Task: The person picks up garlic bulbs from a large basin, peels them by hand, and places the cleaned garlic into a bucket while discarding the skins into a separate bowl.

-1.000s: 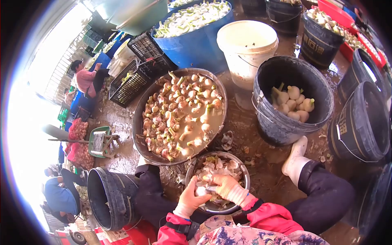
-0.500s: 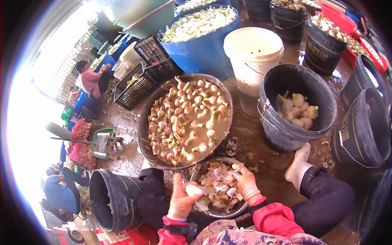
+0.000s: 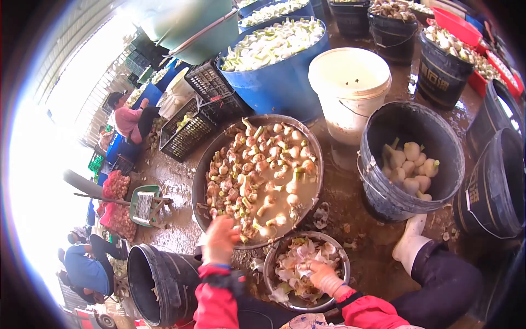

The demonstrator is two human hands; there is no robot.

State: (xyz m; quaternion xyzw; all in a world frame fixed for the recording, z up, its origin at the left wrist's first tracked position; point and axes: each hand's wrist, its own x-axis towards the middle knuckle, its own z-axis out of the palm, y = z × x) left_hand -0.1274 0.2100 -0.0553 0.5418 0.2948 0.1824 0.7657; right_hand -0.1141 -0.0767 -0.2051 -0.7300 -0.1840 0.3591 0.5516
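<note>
My left hand (image 3: 221, 239) is at the near rim of a wide round basin (image 3: 197, 186), its fingers stretched toward the garlic and partly blurred. In the basin, several unpeeled garlic bulbs (image 3: 246, 178) with short stems lie in muddy water. My right hand (image 3: 324, 277) is closed above a metal bowl (image 3: 347, 268) heaped with garlic skins (image 3: 298, 260). It seems to grip a small knife, mostly hidden by the fingers. To the right, a black bucket (image 3: 383, 194) contains several peeled white garlic bulbs (image 3: 411, 168).
A white bucket (image 3: 350, 90) and a blue tub (image 3: 268, 82) of peeled garlic stand behind the basin. Black crates (image 3: 183, 129) are at its left. A tilted black bucket (image 3: 164, 285) is beside my left arm. More black buckets (image 3: 487, 186) line the right. Two people sit at left.
My left hand has moved up to the basin rim, and the white peeled bulb it held is gone from it. One more bulb seems to lie in the black bucket. My right hand stays over the bowl.
</note>
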